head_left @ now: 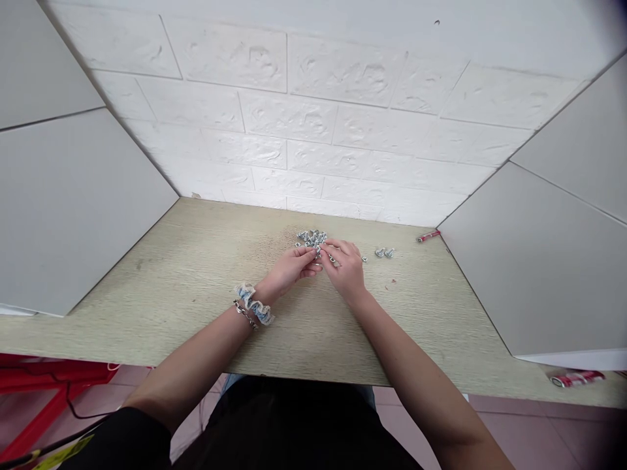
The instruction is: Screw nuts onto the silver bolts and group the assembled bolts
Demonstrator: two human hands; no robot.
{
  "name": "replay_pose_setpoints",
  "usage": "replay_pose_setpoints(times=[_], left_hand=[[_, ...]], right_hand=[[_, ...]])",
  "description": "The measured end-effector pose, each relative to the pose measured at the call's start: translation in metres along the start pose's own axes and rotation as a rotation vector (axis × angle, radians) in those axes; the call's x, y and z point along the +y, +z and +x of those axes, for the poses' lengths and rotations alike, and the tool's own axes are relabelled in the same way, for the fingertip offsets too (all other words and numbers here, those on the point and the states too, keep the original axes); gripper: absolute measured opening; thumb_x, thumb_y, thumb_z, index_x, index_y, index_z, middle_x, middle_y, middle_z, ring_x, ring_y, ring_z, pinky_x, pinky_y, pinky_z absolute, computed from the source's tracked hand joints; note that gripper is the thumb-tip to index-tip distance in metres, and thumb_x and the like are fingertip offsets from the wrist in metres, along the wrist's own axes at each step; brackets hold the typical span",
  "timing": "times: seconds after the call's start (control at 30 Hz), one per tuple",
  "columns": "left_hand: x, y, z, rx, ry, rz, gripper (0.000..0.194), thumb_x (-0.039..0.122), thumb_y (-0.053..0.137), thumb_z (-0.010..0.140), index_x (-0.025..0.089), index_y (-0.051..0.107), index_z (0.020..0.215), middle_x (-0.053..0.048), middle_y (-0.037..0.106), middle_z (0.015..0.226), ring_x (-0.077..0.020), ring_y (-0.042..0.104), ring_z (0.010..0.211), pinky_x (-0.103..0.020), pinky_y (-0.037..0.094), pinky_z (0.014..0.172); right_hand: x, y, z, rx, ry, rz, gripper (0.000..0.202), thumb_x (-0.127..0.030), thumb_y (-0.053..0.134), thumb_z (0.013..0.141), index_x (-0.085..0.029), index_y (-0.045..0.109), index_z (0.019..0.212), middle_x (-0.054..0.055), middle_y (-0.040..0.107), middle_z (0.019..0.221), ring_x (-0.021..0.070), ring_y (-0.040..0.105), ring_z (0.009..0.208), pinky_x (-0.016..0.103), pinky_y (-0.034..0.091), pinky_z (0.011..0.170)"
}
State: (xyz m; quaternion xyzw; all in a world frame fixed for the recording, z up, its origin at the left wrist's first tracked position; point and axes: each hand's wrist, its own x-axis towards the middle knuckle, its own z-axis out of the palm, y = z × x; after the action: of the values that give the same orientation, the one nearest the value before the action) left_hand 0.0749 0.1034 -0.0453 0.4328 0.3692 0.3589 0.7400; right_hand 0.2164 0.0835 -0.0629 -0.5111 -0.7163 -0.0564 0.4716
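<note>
Just in front of a small pile of silvery bolts and nuts (pixel 313 236), my two hands meet with their fingertips together. My left hand (pixel 291 269) pinches a small metal bolt (pixel 317 250) between thumb and fingers. My right hand (pixel 345 269) closes its fingertips on the same bolt from the other side. The fingers cover most of the piece, so whether a nut is on it cannot be seen. A loose nut (pixel 365 259) lies just right of my right hand. Farther right, two bolts (pixel 385 252) stand side by side, apart from the pile.
The wooden tabletop (pixel 196 261) ends at a white brick-pattern wall (pixel 313 156). Grey panels stand at the left (pixel 83 215) and right (pixel 543 261). A red cylinder (pixel 428 236) lies by the right panel, and another red cylinder (pixel 578 378) near the front right edge.
</note>
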Motion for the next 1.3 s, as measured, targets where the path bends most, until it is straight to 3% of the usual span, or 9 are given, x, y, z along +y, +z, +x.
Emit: replay_pose_setpoints(times=[0.2, 0.47, 0.7, 0.8, 0.93, 1.07, 1.13, 1.3], left_hand=[[0.002, 0.003, -0.002, 0.022, -0.001, -0.008, 0.013, 0.021, 0.055, 0.08, 0.011, 0.06, 0.087, -0.006, 0.062, 0.08, -0.0067, 0.059, 0.066, -0.013, 0.046, 0.056], [0.007, 0.005, -0.007, 0.032, -0.009, -0.04, 0.035, 0.026, 0.046, 0.084, 0.019, 0.047, 0.118, -0.005, 0.063, 0.078, -0.0116, 0.062, 0.068, -0.022, 0.049, 0.061], [0.003, 0.002, -0.002, 0.004, 0.019, 0.083, 0.022, 0.025, 0.058, 0.077, 0.014, 0.058, 0.096, -0.006, 0.062, 0.086, -0.0075, 0.06, 0.068, -0.016, 0.047, 0.062], [0.001, -0.001, 0.0, 0.016, 0.011, 0.096, 0.021, 0.025, 0.058, 0.077, 0.012, 0.058, 0.093, -0.007, 0.063, 0.086, -0.0071, 0.06, 0.068, -0.017, 0.047, 0.064], [0.003, -0.001, 0.001, 0.04, 0.003, 0.091, 0.021, 0.024, 0.058, 0.077, 0.011, 0.057, 0.093, -0.008, 0.063, 0.09, -0.0066, 0.06, 0.068, -0.017, 0.047, 0.065], [0.005, 0.0, -0.001, 0.032, -0.011, 0.129, 0.02, 0.021, 0.059, 0.077, 0.009, 0.057, 0.093, -0.011, 0.062, 0.095, -0.007, 0.06, 0.071, -0.016, 0.047, 0.066], [0.006, 0.001, -0.001, 0.024, -0.014, 0.146, 0.02, 0.02, 0.059, 0.077, 0.008, 0.057, 0.092, -0.011, 0.062, 0.094, -0.007, 0.06, 0.07, -0.016, 0.046, 0.066], [0.004, 0.001, -0.002, 0.059, -0.023, 0.129, 0.021, 0.022, 0.056, 0.079, 0.012, 0.051, 0.097, -0.008, 0.064, 0.085, -0.0071, 0.06, 0.062, -0.018, 0.047, 0.06]], right_hand=[[-0.003, -0.004, 0.001, -0.038, 0.017, 0.016, 0.025, -0.029, 0.043, 0.084, -0.021, 0.066, 0.091, 0.005, 0.06, 0.099, 0.0164, 0.053, 0.091, 0.035, 0.038, 0.086], [-0.005, -0.003, 0.001, -0.025, 0.007, 0.005, 0.025, -0.026, 0.042, 0.084, -0.021, 0.066, 0.09, 0.004, 0.061, 0.098, 0.0159, 0.054, 0.09, 0.033, 0.039, 0.085], [-0.003, -0.004, 0.001, -0.063, 0.03, 0.051, 0.026, -0.019, 0.04, 0.08, -0.02, 0.064, 0.091, 0.004, 0.06, 0.099, 0.0164, 0.053, 0.092, 0.033, 0.038, 0.087], [0.001, -0.008, 0.003, -0.093, 0.057, 0.029, 0.027, -0.017, 0.04, 0.078, -0.018, 0.06, 0.096, 0.005, 0.059, 0.097, 0.0165, 0.052, 0.09, 0.031, 0.04, 0.081], [0.008, -0.013, 0.005, -0.317, 0.267, -0.164, 0.02, -0.03, 0.048, 0.076, -0.018, 0.055, 0.09, 0.005, 0.058, 0.086, 0.0176, 0.053, 0.076, 0.027, 0.038, 0.059], [0.012, -0.013, 0.006, -0.6, 0.4, -0.3, 0.023, -0.041, 0.052, 0.075, -0.018, 0.053, 0.079, 0.004, 0.057, 0.083, 0.0167, 0.051, 0.075, 0.025, 0.032, 0.056], [0.013, -0.011, 0.005, -0.656, 0.411, -0.312, 0.021, -0.039, 0.051, 0.076, -0.018, 0.053, 0.079, 0.003, 0.056, 0.084, 0.0163, 0.05, 0.076, 0.025, 0.031, 0.057], [0.018, -0.006, 0.003, -0.652, 0.388, -0.272, 0.014, -0.029, 0.047, 0.079, -0.017, 0.054, 0.08, 0.004, 0.057, 0.086, 0.0156, 0.05, 0.08, 0.025, 0.032, 0.063]])
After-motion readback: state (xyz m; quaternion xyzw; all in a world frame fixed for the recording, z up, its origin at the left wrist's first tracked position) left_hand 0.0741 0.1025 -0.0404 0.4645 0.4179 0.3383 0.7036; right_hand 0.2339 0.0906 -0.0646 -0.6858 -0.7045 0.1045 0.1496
